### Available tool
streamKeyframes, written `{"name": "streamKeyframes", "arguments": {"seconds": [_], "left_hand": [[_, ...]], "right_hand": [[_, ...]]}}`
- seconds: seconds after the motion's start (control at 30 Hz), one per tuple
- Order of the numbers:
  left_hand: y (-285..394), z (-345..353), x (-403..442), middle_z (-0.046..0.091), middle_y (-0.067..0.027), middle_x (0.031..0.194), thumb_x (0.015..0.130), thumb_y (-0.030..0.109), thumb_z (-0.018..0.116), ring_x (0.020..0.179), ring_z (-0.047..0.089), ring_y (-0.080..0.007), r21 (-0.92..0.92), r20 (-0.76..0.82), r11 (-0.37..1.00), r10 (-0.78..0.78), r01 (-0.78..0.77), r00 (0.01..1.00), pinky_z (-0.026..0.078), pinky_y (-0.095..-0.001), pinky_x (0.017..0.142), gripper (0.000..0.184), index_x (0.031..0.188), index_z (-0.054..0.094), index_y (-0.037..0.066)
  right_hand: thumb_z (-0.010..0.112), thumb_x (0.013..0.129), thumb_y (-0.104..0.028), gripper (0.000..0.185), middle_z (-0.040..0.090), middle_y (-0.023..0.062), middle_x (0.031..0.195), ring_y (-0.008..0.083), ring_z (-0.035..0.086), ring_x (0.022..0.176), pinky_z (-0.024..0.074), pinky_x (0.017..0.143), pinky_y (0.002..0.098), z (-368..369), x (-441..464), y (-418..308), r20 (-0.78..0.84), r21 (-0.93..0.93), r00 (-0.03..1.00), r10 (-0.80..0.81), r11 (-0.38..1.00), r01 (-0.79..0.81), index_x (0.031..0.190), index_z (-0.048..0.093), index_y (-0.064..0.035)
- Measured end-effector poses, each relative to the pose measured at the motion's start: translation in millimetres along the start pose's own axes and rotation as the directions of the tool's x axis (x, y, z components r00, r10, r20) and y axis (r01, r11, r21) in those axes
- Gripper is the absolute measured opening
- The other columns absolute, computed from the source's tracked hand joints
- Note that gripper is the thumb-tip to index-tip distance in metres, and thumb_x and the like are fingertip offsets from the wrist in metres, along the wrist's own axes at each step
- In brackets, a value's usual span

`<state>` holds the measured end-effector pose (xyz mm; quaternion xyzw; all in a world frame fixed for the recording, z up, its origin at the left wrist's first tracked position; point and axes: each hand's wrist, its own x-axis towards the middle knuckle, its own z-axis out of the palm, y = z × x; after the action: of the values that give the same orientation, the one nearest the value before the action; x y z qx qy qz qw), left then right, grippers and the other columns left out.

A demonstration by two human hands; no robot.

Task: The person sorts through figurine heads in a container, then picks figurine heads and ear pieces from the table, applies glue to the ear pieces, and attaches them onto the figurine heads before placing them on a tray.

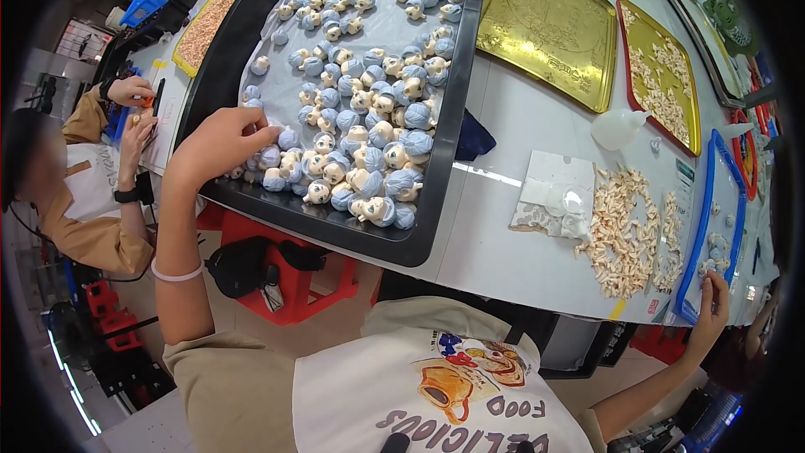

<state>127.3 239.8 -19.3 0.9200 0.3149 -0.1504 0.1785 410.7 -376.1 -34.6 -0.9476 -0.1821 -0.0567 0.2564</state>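
Observation:
My left hand reaches over the near left corner of a black tray. Its fingers are curled down at a small doll head, mostly hidden beneath them. Many small doll heads with pale faces and light-blue hair lie in the tray on a whitish sheet. Far to the right, my right hand is at the near end of a blue-rimmed tray. Its fingertips are closed at one of several doll heads there, and the grip is only partly visible.
Small pale pieces are piled beside a cardboard piece and a white squeeze bottle. Gold trays stand behind. At left, a person works near a tray of pinkish pieces. A red stool stands below the table.

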Motion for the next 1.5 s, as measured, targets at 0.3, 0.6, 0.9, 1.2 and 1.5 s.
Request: {"name": "streamKeyframes", "arguments": {"seconds": [0.3, 0.6, 0.9, 1.2, 1.5], "left_hand": [[10, 0, 6, 0.057, -0.0098, 0.074, 0.086, 0.040, 0.051, 0.065, 0.055, -0.0173, -0.101, 0.185, 0.994, 0.049, -0.031, 0.981, 0.043, -0.0296, 0.062, 0.039, 0.090, 0.058, 0.001], [37, -9, 3, 0.057, -0.0087, 0.078, 0.087, 0.053, 0.048, 0.060, 0.055, -0.0151, -0.156, 0.383, 0.981, -0.047, 0.115, 0.923, 0.048, -0.0295, 0.049, 0.051, 0.109, 0.049, 0.007], [56, -14, 22, 0.053, -0.0056, 0.059, 0.080, 0.057, 0.056, 0.049, 0.051, -0.0128, 0.124, 0.393, 0.980, -0.191, 0.154, 0.899, 0.041, -0.0270, 0.042, 0.060, 0.080, 0.061, -0.002], [45, -9, 6, 0.054, -0.0068, 0.064, 0.081, 0.059, 0.052, 0.054, 0.048, -0.0138, -0.110, 0.364, 0.984, -0.089, 0.137, 0.927, 0.040, -0.0277, 0.052, 0.060, 0.086, 0.061, 0.000], [33, -2, 5, 0.053, -0.0072, 0.074, 0.085, 0.053, 0.053, 0.068, 0.048, -0.0124, -0.225, 0.232, 0.971, 0.131, -0.078, 0.964, 0.040, -0.0263, 0.061, 0.054, 0.102, 0.053, 0.002]], "right_hand": [[0.052, 0.090, -0.008, 0.017, 0.060, 0.0051, 0.097, 0.0118, 0.054, 0.091, 0.0406, 0.084, 0.0241, 2, 3, -10, -0.027, 0.021, 1.000, 0.009, 1.000, -0.008, 0.100, 0.060, 0.0030], [0.052, 0.090, -0.008, 0.016, 0.060, 0.0052, 0.098, 0.0121, 0.055, 0.091, 0.0414, 0.083, 0.0233, 6, 9, -18, 0.006, 0.072, 1.000, 0.006, 0.997, -0.006, 0.101, 0.060, 0.0016], [0.052, 0.091, -0.009, 0.017, 0.060, 0.0050, 0.098, 0.0109, 0.055, 0.090, 0.0413, 0.081, 0.0232, -1, 3, -13, -0.010, 0.039, 1.000, 0.015, 0.999, -0.015, 0.102, 0.060, 0.0021], [0.053, 0.091, -0.010, 0.018, 0.060, 0.0048, 0.097, 0.0101, 0.054, 0.089, 0.0411, 0.080, 0.0222, 2, 11, -11, -0.025, 0.025, 1.000, 0.003, 1.000, -0.002, 0.103, 0.060, 0.0018], [0.051, 0.091, -0.009, 0.018, 0.059, 0.0043, 0.099, 0.0095, 0.054, 0.090, 0.0417, 0.079, 0.0222, 2, 10, -9, 0.001, 0.071, 1.000, -0.015, 0.997, 0.015, 0.103, 0.060, 0.0011]]}}
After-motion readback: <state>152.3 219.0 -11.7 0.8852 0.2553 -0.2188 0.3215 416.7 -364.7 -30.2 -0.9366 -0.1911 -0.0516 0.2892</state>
